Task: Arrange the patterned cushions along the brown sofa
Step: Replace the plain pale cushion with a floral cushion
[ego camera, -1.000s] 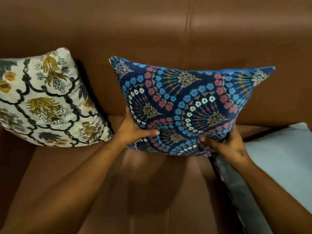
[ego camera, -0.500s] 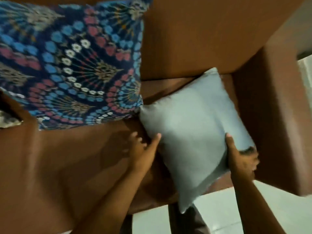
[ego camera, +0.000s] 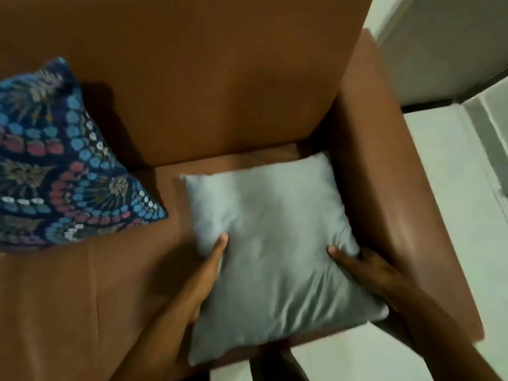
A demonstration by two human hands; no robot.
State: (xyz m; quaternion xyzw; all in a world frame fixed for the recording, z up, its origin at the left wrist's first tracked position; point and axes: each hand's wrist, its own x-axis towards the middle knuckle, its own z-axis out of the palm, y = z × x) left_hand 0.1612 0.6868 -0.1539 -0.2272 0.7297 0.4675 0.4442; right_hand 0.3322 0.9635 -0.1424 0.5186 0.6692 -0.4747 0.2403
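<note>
A plain grey cushion (ego camera: 277,243) lies flat on the seat of the brown sofa (ego camera: 214,86), close to the right armrest. My left hand (ego camera: 211,259) grips its left edge, thumb on top and fingers underneath. On the cushion's right edge my right hand (ego camera: 360,268) has the same hold, next to the armrest. A blue floral cushion (ego camera: 57,171) leans against the backrest at the left, apart from both hands. The picture is a little blurred.
The sofa's right armrest (ego camera: 390,188) runs along the right of the grey cushion. Pale tiled floor (ego camera: 450,215) and a light wall lie beyond it. Bare brown seat (ego camera: 82,284) stretches between the two cushions and toward the front left.
Both hands left the blue floral cushion standing against the backrest and took hold of the grey cushion at the right end. My view swung right.
</note>
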